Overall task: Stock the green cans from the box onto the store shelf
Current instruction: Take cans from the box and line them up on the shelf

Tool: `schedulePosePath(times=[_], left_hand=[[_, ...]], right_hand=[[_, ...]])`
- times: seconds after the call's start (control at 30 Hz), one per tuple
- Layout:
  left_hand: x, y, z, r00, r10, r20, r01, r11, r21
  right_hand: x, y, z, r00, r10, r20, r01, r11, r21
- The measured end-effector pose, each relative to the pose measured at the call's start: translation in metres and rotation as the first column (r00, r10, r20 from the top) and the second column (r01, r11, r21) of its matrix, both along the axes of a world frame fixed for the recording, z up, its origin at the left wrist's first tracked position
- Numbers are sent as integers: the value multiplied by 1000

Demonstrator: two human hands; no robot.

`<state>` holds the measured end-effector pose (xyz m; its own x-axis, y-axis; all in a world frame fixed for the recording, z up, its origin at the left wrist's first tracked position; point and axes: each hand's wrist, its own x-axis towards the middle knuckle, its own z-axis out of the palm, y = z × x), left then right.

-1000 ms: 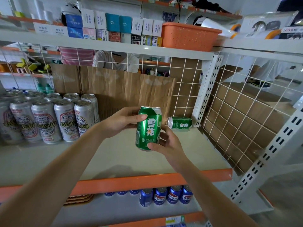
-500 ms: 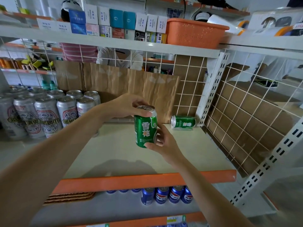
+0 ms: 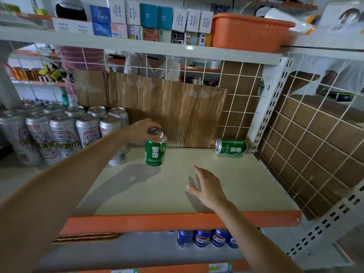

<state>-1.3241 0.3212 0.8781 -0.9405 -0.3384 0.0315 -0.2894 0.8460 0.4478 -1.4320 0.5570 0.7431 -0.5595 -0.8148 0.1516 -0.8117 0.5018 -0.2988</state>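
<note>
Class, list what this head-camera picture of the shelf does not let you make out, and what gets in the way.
Head view: the box lies outside the frame edges.
Head view: the left hand covers part of the top of the upright green can.
Head view: the orange shelf edge hides the tops of the blue cans.
Head view: print on the small boxes is too blurred to read.

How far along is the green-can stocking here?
Done: a lying green can sits back right on the shelf. In hand: the left hand grips the upright green can by its top, on the shelf; right hand open. Left: release, probably righting the lying one; box unseen.
</note>
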Motion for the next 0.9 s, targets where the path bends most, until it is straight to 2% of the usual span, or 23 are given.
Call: schedulePosePath(times=[0.2, 0.9], left_hand=[[-12, -15, -11, 998, 46, 44, -45, 999, -12], [-52, -60, -24, 995, 84, 52, -80, 995, -65]], right_hand=[[-8, -9, -18, 997, -52, -53, 57, 992, 114], [-11, -15, -23, 994, -65, -86, 80, 980, 182]])
